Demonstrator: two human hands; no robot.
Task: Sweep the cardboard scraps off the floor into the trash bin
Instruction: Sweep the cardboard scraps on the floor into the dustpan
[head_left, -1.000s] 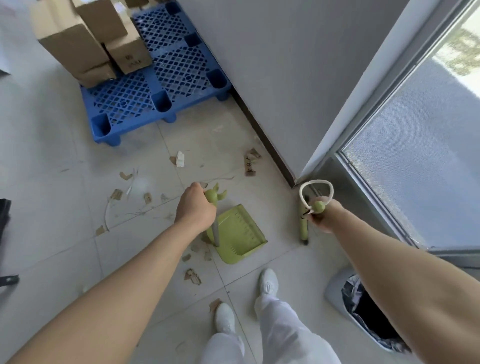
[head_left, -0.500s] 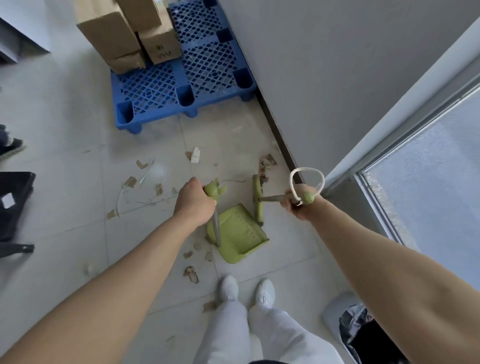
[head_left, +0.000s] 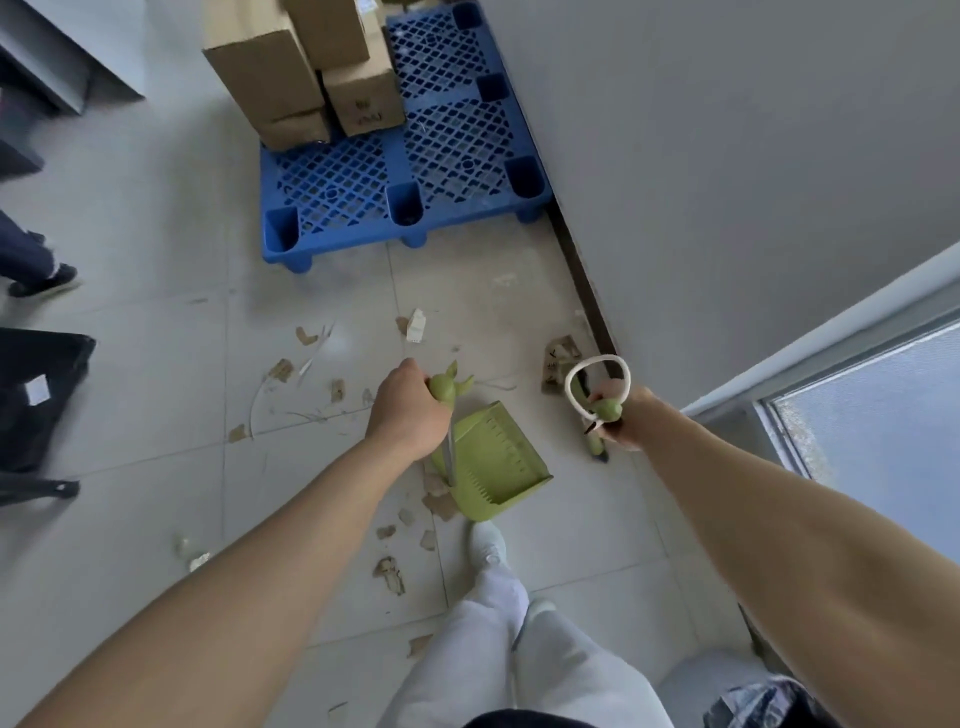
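Note:
My left hand (head_left: 408, 410) grips the green top of the dustpan handle (head_left: 445, 389). The green dustpan (head_left: 493, 460) rests on the tiled floor in front of my feet. My right hand (head_left: 621, 415) holds the green broom handle end (head_left: 607, 410), which carries a white cord loop (head_left: 597, 382). The broom's lower end (head_left: 597, 447) touches the floor near the wall. Cardboard scraps (head_left: 389, 571) lie scattered left of and below the dustpan, and a larger scrap (head_left: 558, 364) lies by the baseboard. The trash bin (head_left: 727, 691) with a dark liner sits at the bottom right.
A blue plastic pallet (head_left: 405, 182) with stacked cardboard boxes (head_left: 301, 73) stands against the wall ahead. A window (head_left: 883, 426) is at the right. Another person's shoe (head_left: 44, 280) and a black chair (head_left: 36, 405) are at the left edge. My white shoes (head_left: 488, 540) stand behind the dustpan.
The broom head has swung from beside the dustpan back toward the wall. My view has shifted left and up; more of the pallet and the chair shows. My feet have shifted.

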